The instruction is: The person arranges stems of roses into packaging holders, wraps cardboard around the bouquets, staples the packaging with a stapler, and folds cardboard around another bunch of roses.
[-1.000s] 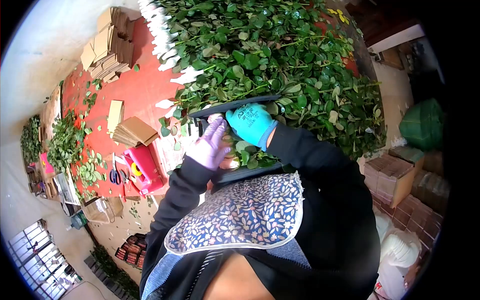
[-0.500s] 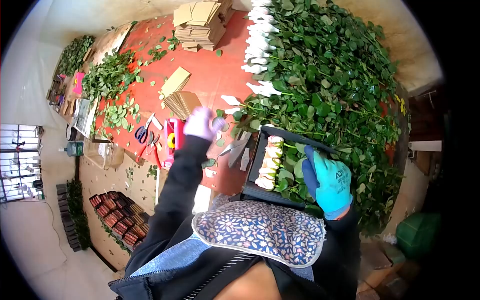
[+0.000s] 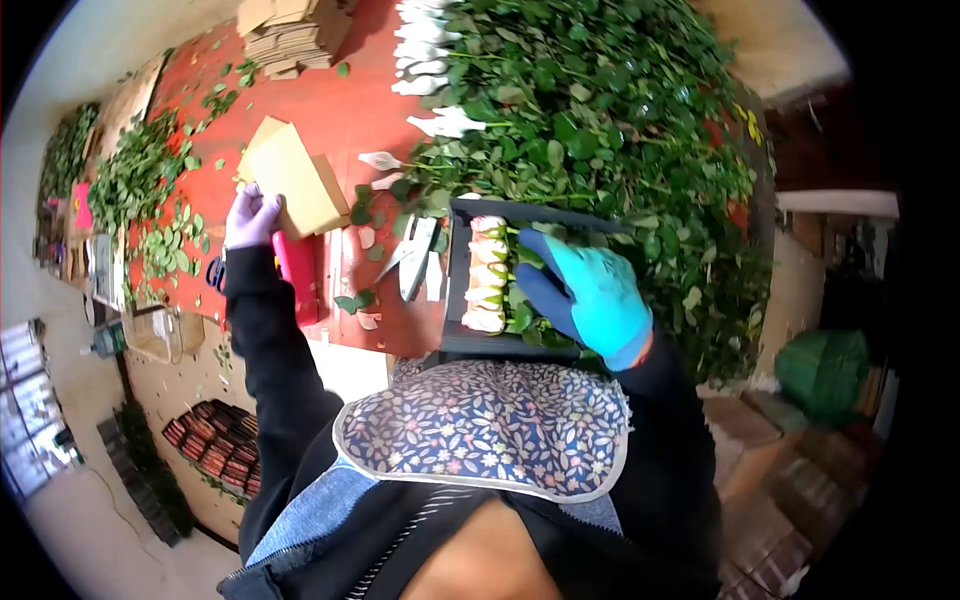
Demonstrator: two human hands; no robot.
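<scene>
My left hand (image 3: pixel 252 216), in a lilac glove, pinches the edge of a tan cardboard sheet (image 3: pixel 285 170) above the red table. More cardboard lies just behind that sheet. My right hand (image 3: pixel 598 298), in a teal glove with navy fingertips, is over the black box (image 3: pixel 545 213) in front of me. Its fingers are spread beside a row of pale pink roses (image 3: pixel 487 278), near the green stems and leaves. The roses line up along the box's left side, heads to the left. Part of the stems is hidden under my right hand.
Leafy rose stems (image 3: pixel 600 120) cover the table's right side, with white-wrapped heads (image 3: pixel 447 122) at their left ends. A knife-like blade tool (image 3: pixel 415 255) lies left of the box. Stacked cardboard (image 3: pixel 292 38) stands at the back, and a pink object (image 3: pixel 297 275) sits below my left hand.
My left hand has moved left and now holds up a cardboard sheet. My right hand has shifted left, closer to the rose heads. The camera view has turned somewhat right.
</scene>
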